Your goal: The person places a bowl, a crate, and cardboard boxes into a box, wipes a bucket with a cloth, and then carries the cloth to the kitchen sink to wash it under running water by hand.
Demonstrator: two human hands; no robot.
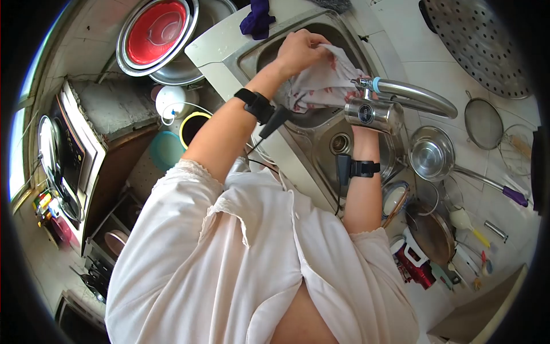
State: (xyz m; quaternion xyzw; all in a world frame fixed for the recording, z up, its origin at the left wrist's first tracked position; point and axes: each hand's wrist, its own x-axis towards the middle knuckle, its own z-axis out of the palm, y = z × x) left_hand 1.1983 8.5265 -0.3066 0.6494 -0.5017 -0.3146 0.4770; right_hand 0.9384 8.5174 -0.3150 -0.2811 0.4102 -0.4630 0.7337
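Observation:
A white cloth with red patches (322, 83) hangs bunched over the left basin of the metal sink (312, 123). My left hand (302, 51) grips its upper edge, fingers curled round the fabric. My right hand (365, 136) reaches up behind the tap (375, 114), by the cloth's right side. The tap body covers most of that hand, and its fingers are hidden. Dark straps with small devices circle both wrists.
A purple cloth (258, 20) lies on the counter's far edge. Red and metal basins (157, 34) stand at the left. A saucepan (432, 155), a strainer (484, 123) and a perforated metal sheet (481, 43) hang along the tiled wall at the right.

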